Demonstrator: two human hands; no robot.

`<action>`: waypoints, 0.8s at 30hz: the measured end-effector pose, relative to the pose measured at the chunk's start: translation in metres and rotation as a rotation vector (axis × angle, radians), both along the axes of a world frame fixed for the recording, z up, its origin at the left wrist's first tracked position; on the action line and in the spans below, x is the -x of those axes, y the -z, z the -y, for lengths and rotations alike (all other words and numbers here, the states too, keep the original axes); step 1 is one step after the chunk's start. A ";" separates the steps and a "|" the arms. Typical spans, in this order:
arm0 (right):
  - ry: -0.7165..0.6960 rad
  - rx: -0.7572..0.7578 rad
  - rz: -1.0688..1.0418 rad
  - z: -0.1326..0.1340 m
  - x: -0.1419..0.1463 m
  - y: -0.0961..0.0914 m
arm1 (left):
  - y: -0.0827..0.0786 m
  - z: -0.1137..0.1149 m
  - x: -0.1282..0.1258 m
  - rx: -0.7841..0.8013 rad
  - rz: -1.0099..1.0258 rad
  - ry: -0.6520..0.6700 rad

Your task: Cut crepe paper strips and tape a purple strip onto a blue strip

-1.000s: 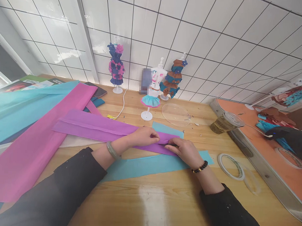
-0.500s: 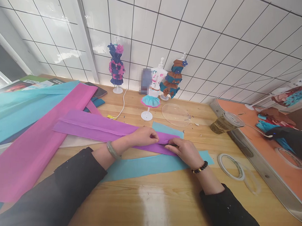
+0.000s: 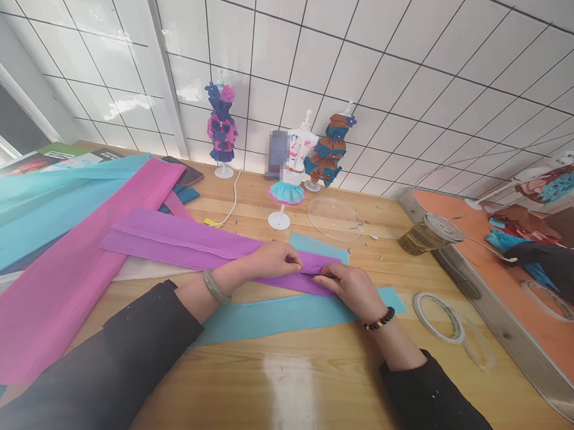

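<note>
The purple strip point(image 3: 186, 236) lies across the table point(image 3: 222, 389) in front of the person, beneath both hands; its long axis runs mostly left to right, slanting so that the left end sits farther off and the right end nearer the body; that left end rests over a broad pink strip point(image 3: 90, 251), while the right end overlaps a long blue strip point(image 3: 263, 318) on the near side, with a smaller blue piece point(image 3: 318, 245) showing beyond its far edge. A folded edge runs lengthwise along the purple strip, and both hands meet it in the right-hand stretch; the right hand point(image 3: 350, 289) is the nearer to the right end, the left hand point(image 3: 278, 261) sits just inward of it, and a short length of fold lies between their fingertips; the long remainder reaches away past the left wrist. The left thumb and fingertips are drawn together and appear to pinch the fold; the right thumb and forefinger are close about it, though I cannot tell whether they grip cloth alone or something small. A tape roll point(image 3: 418, 309) lies to the right, apart from the strips.
</note>
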State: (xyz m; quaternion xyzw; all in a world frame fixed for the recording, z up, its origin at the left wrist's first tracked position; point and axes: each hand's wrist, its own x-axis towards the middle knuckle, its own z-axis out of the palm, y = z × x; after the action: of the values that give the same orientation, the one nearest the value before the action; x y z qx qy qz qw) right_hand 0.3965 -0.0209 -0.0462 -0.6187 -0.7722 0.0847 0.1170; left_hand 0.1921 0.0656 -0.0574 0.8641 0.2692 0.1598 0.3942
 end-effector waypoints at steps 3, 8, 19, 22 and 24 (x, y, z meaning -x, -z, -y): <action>0.008 -0.001 0.003 0.000 -0.001 0.001 | 0.000 0.000 0.000 0.008 -0.003 -0.014; 0.000 -0.011 -0.002 0.000 -0.001 0.002 | -0.001 0.001 0.000 0.022 -0.013 -0.022; -0.014 -0.033 0.010 0.000 -0.001 0.002 | 0.000 0.000 -0.001 0.021 -0.014 -0.021; -0.021 -0.023 0.002 0.000 -0.001 0.002 | -0.001 -0.001 0.000 0.025 -0.015 -0.011; -0.023 -0.001 0.001 0.000 -0.001 0.003 | -0.002 -0.003 0.002 0.010 -0.017 0.012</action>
State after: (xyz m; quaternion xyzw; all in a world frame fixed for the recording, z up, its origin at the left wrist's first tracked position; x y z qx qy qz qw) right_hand 0.3975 -0.0208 -0.0489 -0.6099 -0.7793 0.0855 0.1159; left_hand 0.1897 0.0681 -0.0550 0.8650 0.2681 0.1490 0.3970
